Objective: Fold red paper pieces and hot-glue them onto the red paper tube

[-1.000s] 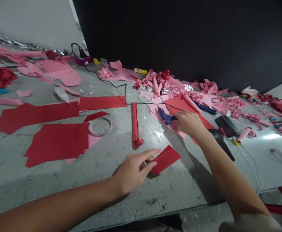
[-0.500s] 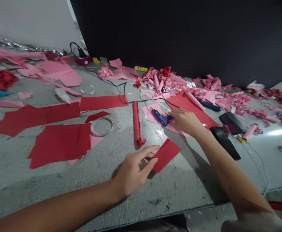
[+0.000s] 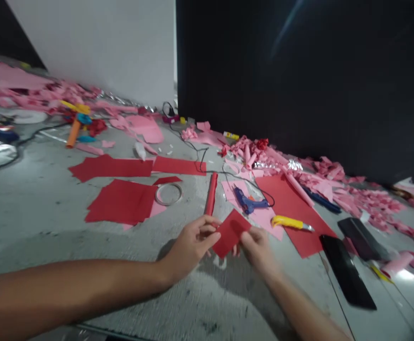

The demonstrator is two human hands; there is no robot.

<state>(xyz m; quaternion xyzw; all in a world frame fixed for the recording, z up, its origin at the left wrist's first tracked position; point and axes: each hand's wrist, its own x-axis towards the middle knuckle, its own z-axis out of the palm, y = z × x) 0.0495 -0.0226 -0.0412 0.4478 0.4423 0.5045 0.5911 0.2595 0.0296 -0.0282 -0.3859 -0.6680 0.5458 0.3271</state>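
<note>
Between my two hands is a small piece of red paper [image 3: 231,233], raised just above the table. My left hand [image 3: 193,244] pinches its left corner between thumb and fingers. On the opposite side, my right hand [image 3: 258,246] grips the right edge, thumb on top. Just beyond the paper lies a rolled red paper tube [image 3: 211,193], its near end hidden behind my left fingers. A blue glue gun [image 3: 249,201] rests on pink paper to the right of the tube. Near it, a yellow utility knife [image 3: 290,222] lies on a large red sheet [image 3: 304,244].
Stacked red sheets [image 3: 121,201] and a roll of tape [image 3: 169,194] lie to the left. A black phone [image 3: 349,274] and a dark box [image 3: 361,239] are at the right. Pink scraps [image 3: 324,175] pile along the black panel. A black cord [image 3: 221,173] crosses the table.
My right hand has let go of the glue gun and come to the red paper, which both hands now hold. The view has swung left, and the yellow knife now shows.
</note>
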